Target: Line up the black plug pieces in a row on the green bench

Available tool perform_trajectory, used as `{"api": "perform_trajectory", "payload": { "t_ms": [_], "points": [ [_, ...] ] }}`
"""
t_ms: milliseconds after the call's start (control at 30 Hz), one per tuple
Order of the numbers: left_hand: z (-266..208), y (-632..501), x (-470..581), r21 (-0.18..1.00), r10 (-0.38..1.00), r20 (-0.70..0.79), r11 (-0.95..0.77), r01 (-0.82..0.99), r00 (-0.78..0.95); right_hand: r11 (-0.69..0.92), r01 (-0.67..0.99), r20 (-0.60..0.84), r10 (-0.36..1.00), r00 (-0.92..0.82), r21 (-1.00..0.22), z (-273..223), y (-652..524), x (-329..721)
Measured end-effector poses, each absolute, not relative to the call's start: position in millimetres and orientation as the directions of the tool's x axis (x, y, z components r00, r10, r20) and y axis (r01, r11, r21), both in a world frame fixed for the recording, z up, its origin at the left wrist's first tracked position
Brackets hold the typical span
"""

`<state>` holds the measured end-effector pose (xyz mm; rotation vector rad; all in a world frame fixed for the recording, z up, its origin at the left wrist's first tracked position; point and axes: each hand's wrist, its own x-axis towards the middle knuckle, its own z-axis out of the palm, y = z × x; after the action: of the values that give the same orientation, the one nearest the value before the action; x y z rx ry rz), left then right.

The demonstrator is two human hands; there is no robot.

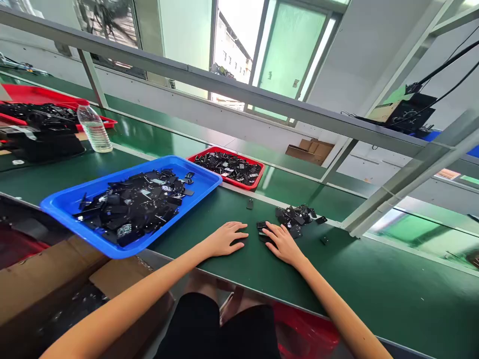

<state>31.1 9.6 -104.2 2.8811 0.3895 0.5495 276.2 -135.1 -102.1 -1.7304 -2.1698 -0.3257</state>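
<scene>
My left hand (226,239) lies flat on the green bench top (224,269), its fingers apart and nothing in it. To its right, my right hand (282,242) rests with spread fingers touching small black plastic parts (261,225), which the hand partly covers. Just beyond the right hand is a loose pile of black parts (296,215). One single black piece (250,203) lies between the hands and the red tray. Left of my left hand stands a blue tray (202,199) heaped with similar black pieces (138,202).
A smaller red tray (258,180) of black parts sits behind. A water bottle (93,127) stands at the left beside a larger red tray (45,92). A grey shelf rail (224,85) crosses above the bench, with a post at the right. Cardboard boxes (37,274) are below left.
</scene>
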Motion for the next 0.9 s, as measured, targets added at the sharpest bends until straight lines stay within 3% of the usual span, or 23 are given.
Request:
{"api": "perform_trajectory", "payload": {
  "t_ms": [233, 500, 667, 833, 900],
  "points": [
    [-91.7, -25.8, 16.7, 0.302, 0.575, 0.372, -0.817, 0.491, 0.728, 0.038, 0.996, 0.560, 0.828, 0.011, -0.075, -101.0, -209.4, 243.9],
    [-90.9, -48.9, 2.5, 0.366, 0.437, 0.320, -0.875, 0.315, 0.841, 0.058, 0.995, 0.524, 0.852, -0.007, -0.080, -131.8, -236.8, 165.0],
    [-89.4, -63.4, -3.5, 0.400, 0.481, 0.297, -0.847, 0.351, 0.824, 0.073, 0.979, 0.441, 0.897, 0.019, -0.192, -120.8, -202.9, 133.6],
    [-89.9, -62.4, -1.2, 0.414, 0.505, 0.265, -0.829, 0.376, 0.821, 0.254, 0.904, 0.482, 0.874, -0.062, -0.345, -105.6, -182.8, 146.6],
    [-91.0, -59.5, 0.8, 0.403, 0.499, 0.244, -0.832, 0.381, 0.832, 0.170, 0.925, 0.508, 0.861, 0.027, -0.338, -101.9, -179.3, 164.2]
  ]
}}
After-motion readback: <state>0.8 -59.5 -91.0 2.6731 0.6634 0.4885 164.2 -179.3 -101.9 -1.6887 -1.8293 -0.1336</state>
